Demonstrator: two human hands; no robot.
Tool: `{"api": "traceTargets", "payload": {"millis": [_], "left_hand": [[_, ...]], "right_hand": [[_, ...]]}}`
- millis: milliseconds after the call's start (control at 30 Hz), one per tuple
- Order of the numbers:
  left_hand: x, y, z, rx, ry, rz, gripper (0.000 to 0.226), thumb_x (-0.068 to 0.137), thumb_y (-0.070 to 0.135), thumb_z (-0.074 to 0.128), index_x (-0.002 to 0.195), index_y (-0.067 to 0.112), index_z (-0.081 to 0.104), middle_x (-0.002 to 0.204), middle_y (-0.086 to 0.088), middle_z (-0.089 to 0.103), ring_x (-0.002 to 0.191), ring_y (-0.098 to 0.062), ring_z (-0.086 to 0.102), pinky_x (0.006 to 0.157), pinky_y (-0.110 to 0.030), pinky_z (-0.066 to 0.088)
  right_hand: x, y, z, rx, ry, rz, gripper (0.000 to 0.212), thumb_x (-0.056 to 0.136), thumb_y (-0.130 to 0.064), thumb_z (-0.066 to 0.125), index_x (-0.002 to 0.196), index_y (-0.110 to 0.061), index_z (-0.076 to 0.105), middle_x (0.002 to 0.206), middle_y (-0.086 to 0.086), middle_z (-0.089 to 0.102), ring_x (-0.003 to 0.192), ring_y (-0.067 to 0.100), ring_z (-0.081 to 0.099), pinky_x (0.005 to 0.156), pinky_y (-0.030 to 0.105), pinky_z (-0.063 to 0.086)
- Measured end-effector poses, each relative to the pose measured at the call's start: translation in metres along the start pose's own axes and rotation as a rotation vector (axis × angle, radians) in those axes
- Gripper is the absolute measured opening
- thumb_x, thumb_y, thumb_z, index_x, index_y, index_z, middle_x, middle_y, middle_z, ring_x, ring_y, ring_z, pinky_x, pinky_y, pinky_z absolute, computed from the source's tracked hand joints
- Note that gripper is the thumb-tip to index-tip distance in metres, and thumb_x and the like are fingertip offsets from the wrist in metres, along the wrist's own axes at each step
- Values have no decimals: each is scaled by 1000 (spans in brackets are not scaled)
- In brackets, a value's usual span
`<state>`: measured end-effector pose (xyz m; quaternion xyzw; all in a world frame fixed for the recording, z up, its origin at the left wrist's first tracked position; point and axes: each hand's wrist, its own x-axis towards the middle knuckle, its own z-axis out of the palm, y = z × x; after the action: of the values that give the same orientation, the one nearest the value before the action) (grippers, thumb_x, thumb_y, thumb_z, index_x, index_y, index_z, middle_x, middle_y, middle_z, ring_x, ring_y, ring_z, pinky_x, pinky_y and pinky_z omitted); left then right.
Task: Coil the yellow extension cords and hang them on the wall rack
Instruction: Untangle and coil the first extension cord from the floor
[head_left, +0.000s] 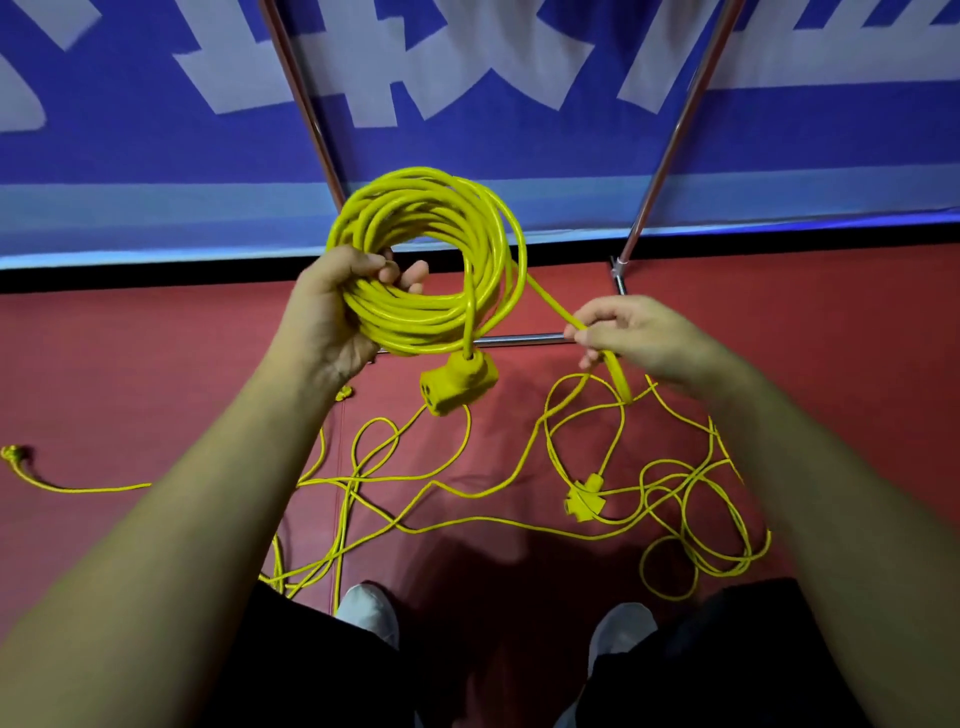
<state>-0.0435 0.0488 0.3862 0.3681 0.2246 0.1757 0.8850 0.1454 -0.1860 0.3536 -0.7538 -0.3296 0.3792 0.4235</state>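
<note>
Coiling step underway — left hand (332, 312) grips coil (431, 260), socket block (457, 387) dangling below. Right hand (634, 335) pinches free cord (550, 299). Hands apart. Loose cords (467, 493) tangled on floor (156, 364). Next move, I'd guess — wrap another loop; rack (670, 130) later.

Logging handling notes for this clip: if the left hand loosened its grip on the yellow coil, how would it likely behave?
The coil is probably floppy: its loops sit unevenly in the left hand. Nothing visibly ties it, so it would likely sprawl open. The dangling socket block probably weighs that side down.
</note>
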Motion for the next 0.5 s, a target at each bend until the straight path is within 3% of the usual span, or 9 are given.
{"api": "traceTargets", "payload": {"millis": [133, 233, 333, 500], "left_hand": [[-1, 0, 6, -98, 57, 20, 15, 86, 9, 51, 72, 6, 57, 61, -1, 53, 81, -22, 72, 75, -31, 58], [-2, 1, 13, -174, 150, 44, 27, 94, 8, 46, 69, 6, 56, 59, -1, 52, 87, -23, 73, 79, -30, 58], [1, 4, 11, -250, 235, 104, 27, 95, 7, 49, 68, 7, 55, 61, 0, 53, 91, -22, 72, 93, -32, 53], [7, 1, 3, -201, 240, 136, 14, 92, 6, 52, 80, 4, 58, 73, -4, 61, 100, -24, 71, 101, -32, 49]], "right_hand": [[4, -1, 23, -14, -56, 52, 21, 88, 4, 53, 95, -13, 63, 81, 17, 69, 71, 12, 63, 74, 27, 44], [2, -3, 42, 75, -90, 58, 25, 83, 2, 52, 105, 0, 62, 82, 21, 66, 80, 21, 60, 76, 29, 44], [2, -1, 49, 141, -52, 79, 26, 88, 4, 47, 110, 9, 60, 78, 17, 65, 79, 23, 62, 71, 24, 46], [1, -1, 45, 577, 90, 188, 16, 94, -7, 51, 99, 3, 62, 71, 14, 57, 66, 27, 60, 71, 40, 57]]}}
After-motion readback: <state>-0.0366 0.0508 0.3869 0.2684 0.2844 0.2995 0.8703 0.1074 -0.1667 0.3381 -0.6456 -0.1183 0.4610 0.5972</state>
